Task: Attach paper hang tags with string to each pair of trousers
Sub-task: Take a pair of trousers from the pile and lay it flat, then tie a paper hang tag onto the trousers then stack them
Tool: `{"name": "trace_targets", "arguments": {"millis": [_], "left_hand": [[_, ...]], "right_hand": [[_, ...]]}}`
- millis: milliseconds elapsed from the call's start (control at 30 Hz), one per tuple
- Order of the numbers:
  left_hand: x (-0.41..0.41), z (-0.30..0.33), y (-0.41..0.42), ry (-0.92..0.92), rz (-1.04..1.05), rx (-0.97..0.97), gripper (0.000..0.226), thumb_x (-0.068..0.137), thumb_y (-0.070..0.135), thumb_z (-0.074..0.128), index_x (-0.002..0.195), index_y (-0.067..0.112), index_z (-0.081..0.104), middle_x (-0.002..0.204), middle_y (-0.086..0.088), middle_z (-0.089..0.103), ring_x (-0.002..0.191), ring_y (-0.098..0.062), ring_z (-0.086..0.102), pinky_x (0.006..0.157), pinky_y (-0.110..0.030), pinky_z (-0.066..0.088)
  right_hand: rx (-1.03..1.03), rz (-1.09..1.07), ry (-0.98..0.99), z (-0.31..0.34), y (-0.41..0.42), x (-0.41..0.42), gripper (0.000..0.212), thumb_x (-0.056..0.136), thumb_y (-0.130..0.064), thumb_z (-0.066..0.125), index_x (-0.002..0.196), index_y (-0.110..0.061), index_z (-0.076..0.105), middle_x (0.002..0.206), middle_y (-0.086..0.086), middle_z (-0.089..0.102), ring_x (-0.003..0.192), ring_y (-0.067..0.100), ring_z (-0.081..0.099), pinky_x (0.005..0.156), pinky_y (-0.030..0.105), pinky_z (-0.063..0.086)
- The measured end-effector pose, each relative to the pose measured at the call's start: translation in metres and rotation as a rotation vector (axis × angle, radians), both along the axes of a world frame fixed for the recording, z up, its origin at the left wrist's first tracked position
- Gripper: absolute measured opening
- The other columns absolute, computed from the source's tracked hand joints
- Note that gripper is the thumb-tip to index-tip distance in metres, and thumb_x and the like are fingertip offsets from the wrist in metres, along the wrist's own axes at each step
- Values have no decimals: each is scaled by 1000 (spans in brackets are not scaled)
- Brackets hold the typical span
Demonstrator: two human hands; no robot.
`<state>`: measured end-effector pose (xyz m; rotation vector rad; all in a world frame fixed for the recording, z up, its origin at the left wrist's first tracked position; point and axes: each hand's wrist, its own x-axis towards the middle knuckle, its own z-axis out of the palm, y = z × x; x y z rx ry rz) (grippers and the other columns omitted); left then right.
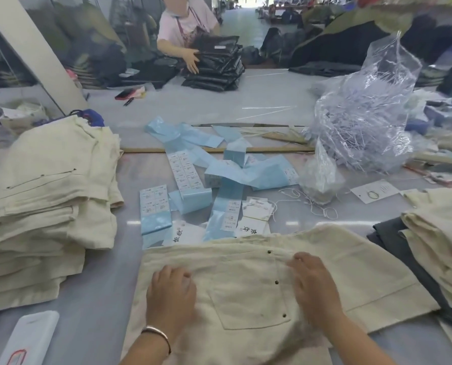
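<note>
Left hand (pixel 171 293) and right hand (pixel 315 284) are lying flat, fingers relaxed, on cream trousers (pixel 246 299) spread over the counter (pixel 93 320).

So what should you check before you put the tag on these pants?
1. Trousers lie flat in front: ok, spread on the table.
2. Both hands free: ok, left hand and right hand rest on the cloth and hold nothing.
3. Paper hang tags near: ok, just past the waistband.
4. Strings ready: ok, loose white loops lie beside the tags.
5. Spot for the tag found: cannot tell, no loop or buttonhole shows clearly.
6. Tags not mixed with the blue sticker strips: not ok, the strips lie over and around the tags.
</note>
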<state>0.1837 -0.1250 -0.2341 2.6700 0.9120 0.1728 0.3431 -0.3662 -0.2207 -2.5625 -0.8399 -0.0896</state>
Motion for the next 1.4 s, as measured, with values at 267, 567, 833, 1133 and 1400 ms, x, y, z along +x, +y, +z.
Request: {"name": "trace_targets", "arguments": {"millis": [267, 567, 833, 1133, 1400], "left_hand": [[86, 3, -6, -92, -34, -138, 53, 89, 53, 53, 133, 23, 51, 133, 7, 54, 128, -17, 44, 113, -37, 25], [72, -22, -35, -361, -291, -12, 35, 87, 42, 51, 58, 22, 50, 58, 9, 46, 64, -10, 45, 68, -33, 36], [102, -8, -3, -314, -40, -91, 30, 72, 15, 71, 102, 14, 69, 99, 0, 63, 97, -25, 57, 89, -38, 47], [123, -13, 23, -177, -384, -144, 68, 77, 38, 78, 137, 20, 51, 148, 5, 43, 143, -12, 29, 115, -16, 12], [155, -13, 13, -184, -464, -129, 48, 81, 34, 76, 124, 15, 64, 130, 1, 61, 125, -18, 52, 106, -24, 32]], "right_hand": [[-253, -94, 240, -10, 28, 33, 57, 96, -54, 38, 148, -39, 19, 126, -3, 37, 97, 22, 59, 71, 32, 42], [-568, -86, 208, -4, 37, 44, 40, 96, -53, 32, 77, -26, 55, 96, -4, 67, 92, 19, 64, 63, 31, 32], [-105, 131, 107, -24, 101, 78, 51, 86, -37, 67, 132, -18, 56, 141, 2, 50, 130, 24, 44, 102, 39, 34], [-164, 173, -15, -35, 116, 84, 41, 75, -42, 76, 110, -20, 73, 132, 3, 61, 122, 22, 57, 110, 42, 30], [11, 282, -128, -34, 87, 88, 32, 51, -20, 95, 75, -16, 76, 97, 1, 76, 87, 15, 73, 85, 50, 51]]}}
